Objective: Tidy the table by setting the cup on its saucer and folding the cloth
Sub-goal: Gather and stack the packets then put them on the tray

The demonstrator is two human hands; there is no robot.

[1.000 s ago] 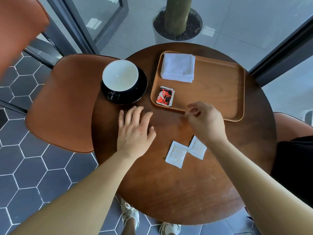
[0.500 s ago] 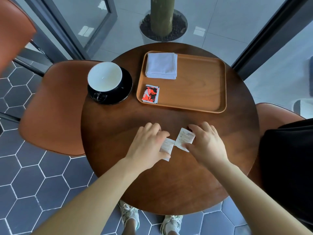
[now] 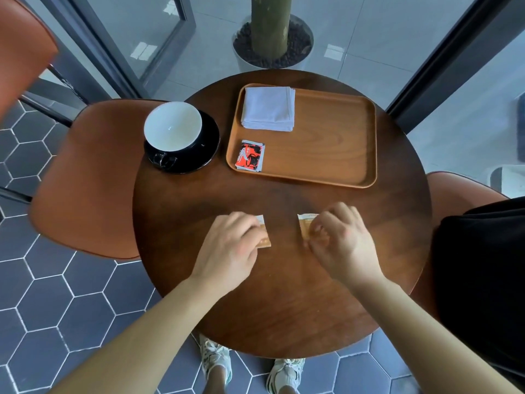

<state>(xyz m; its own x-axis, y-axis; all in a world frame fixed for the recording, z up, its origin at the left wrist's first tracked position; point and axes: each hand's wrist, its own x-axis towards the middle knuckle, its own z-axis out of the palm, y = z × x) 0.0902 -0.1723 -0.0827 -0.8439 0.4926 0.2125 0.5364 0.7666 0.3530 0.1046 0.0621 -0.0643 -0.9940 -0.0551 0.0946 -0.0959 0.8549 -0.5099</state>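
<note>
A black cup with a white inside (image 3: 172, 129) stands on its black saucer (image 3: 208, 143) at the table's far left. A folded white cloth (image 3: 268, 108) lies in the far left corner of the wooden tray (image 3: 335, 155). My left hand (image 3: 230, 248) pinches a small white and tan packet (image 3: 264, 234) near the middle of the table. My right hand (image 3: 341, 240) grips a second such packet (image 3: 305, 226) a little to the right. Fingers hide most of both packets.
A red and black sachet (image 3: 250, 155) lies in the tray's near left corner. The round dark wooden table (image 3: 284, 302) has orange chairs at its left (image 3: 85, 180) and right (image 3: 466, 189). A potted trunk (image 3: 271, 27) stands beyond the table.
Both hands came down to the two packets lying side by side, took one each and drew them apart. The cup, saucer, cloth and tray have not moved.
</note>
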